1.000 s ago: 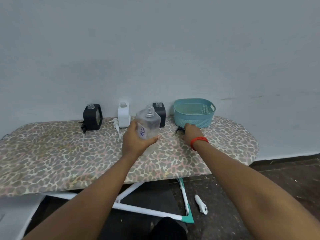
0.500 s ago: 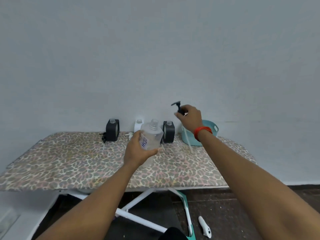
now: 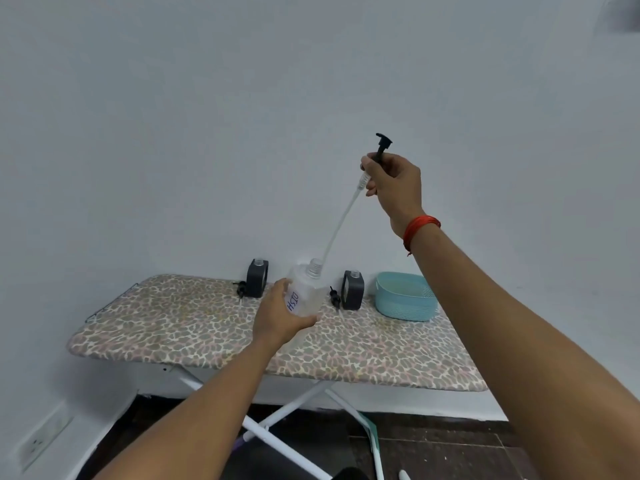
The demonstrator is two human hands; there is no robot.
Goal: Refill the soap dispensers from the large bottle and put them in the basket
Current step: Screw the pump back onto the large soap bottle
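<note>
Light: I see soft, even, cool light on the pale wall [image 3: 207, 133] behind the leopard-print fabric ironing board [image 3: 207, 327]; I cannot tell its source.
Shadows: dim floor [image 3: 450, 455] beneath the board; faint ones on top.
Blur: slight on the black plastic pump with clear tube [image 3: 382, 148] above the board.
Distortion: board edges bow; dark corner far above-right.

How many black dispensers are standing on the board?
2. The left dispenser stands at the back of the board; the right dispenser stands beside the basket. The held bottle may hide another.
</note>
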